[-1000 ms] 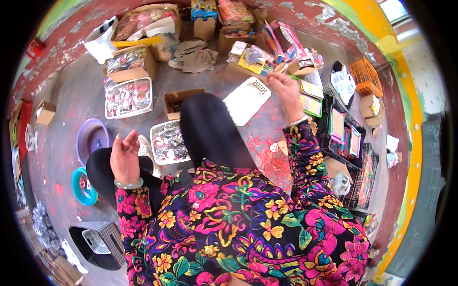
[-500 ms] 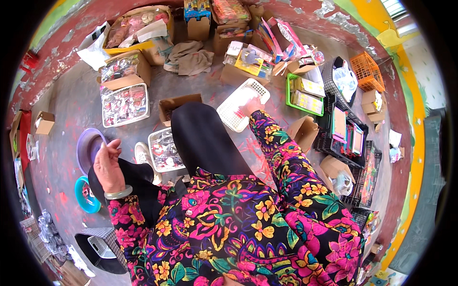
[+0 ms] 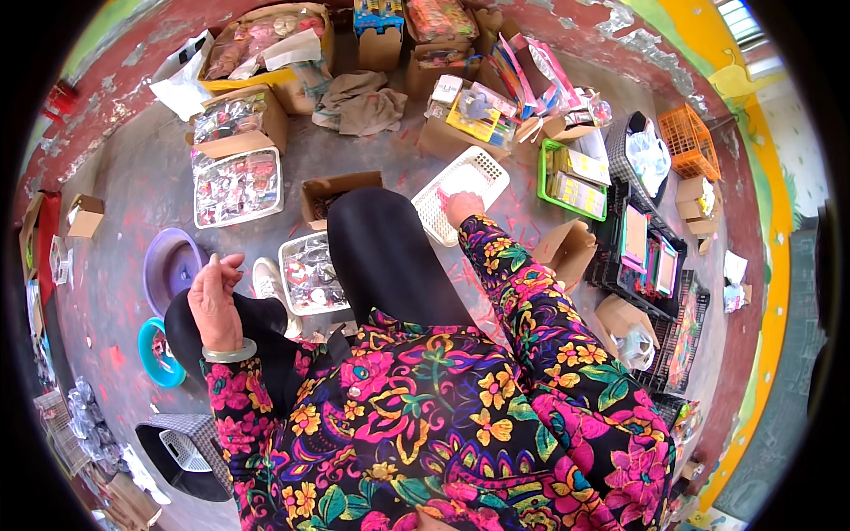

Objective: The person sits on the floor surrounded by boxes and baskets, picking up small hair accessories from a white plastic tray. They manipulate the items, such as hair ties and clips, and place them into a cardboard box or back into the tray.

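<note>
My right hand [image 3: 465, 209] reaches to the near right side of a white perforated plastic basket [image 3: 489, 166] on the floor. Its fingers are bent down and closed, and a small pink item [image 3: 444, 196] shows beside them. What the fingertips hold is hidden. Raised over my left knee, my left hand [image 3: 218, 305] has loosely bent fingers, a little apart, and I see nothing in it. A pale bangle circles that wrist. Between my legs and the left shoe stands a white tray [image 3: 312, 305] full of small packaged pieces. An open cardboard box [image 3: 312, 190] is just beyond it.
A purple basin [image 3: 165, 265] and a turquoise basin [image 3: 150, 365] stand on my left. Farther off lies another white tray [image 3: 205, 216] of packaged pieces. A green basket [image 3: 580, 209], black crates [image 3: 611, 288] and cardboard boxes [image 3: 567, 252] line the right side.
My right hand has drawn slightly back toward me at the basket, its fingers more closed. My left hand has turned a little, with thumb and fingers nearer each other. The view has shifted slightly.
</note>
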Motion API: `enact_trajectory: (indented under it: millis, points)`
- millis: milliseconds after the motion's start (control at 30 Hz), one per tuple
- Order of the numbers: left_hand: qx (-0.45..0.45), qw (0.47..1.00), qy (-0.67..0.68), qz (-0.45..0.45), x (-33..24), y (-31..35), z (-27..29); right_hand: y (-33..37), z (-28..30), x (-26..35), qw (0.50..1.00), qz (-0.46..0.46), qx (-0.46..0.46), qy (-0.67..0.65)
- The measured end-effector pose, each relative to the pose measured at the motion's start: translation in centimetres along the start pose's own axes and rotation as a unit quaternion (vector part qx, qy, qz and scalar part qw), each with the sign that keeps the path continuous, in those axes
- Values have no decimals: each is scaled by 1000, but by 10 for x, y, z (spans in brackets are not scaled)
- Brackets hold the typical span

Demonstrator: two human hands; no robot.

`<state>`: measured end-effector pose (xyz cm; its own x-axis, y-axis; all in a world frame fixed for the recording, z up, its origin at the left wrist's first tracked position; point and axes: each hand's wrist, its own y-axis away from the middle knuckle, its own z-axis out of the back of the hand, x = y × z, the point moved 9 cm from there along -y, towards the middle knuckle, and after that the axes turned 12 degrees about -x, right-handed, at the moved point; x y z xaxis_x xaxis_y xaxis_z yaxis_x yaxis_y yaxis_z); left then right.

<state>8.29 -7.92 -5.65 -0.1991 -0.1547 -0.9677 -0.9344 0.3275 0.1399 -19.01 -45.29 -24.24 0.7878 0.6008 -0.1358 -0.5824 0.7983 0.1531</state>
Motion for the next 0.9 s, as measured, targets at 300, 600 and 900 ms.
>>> enact_trajectory:
  millis: [300, 600, 900]
  points:
    - [11, 1000, -11, 1, 2, 2, 0, -1, 19, 3, 996, -35, -60, -49]
    - [14, 1000, -27, 2, 9, 1, 0, -15, -1, -22, 985, -100, -52, -133]
    - [9, 999, -38, 11, 12, 1, 1, -21, -7, -12, 995, -40, -39, -80]
